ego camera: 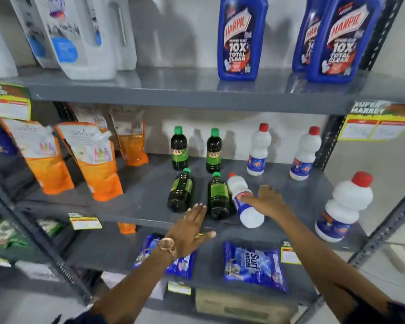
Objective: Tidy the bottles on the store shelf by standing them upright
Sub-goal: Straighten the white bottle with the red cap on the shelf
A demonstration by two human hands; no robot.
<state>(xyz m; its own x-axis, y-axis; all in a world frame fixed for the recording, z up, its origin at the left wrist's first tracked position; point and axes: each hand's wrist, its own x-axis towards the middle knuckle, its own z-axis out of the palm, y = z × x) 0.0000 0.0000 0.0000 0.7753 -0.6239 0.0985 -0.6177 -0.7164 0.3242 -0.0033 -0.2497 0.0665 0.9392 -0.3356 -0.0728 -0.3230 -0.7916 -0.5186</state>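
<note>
Head view: a grey metal shelf (145,197) against a white wall is shown, with orange pouches (96,164) at its left and two dark bottles (179,148) and three white bottles (258,150) standing upright. Two dark bottles (180,191) and one white bottle (244,202) are laid flat near the front edge, caps toward the wall. The right hand (267,202) is laid spread on the fallen white bottle, the left hand (189,226) is held open at the edge below the dark pair, and bare shelf is left between the rows.

white plastic jugs (87,36): tops chopped off by the upper edge, label print just a smear
tall blue Harpic-style bottles (241,38): caps out of frame too
yellow shelf price tags (375,128): writing way too blurry to read
fallen white red-capped bottle (244,202): label partly covered by the right hand (267,202)
</note>
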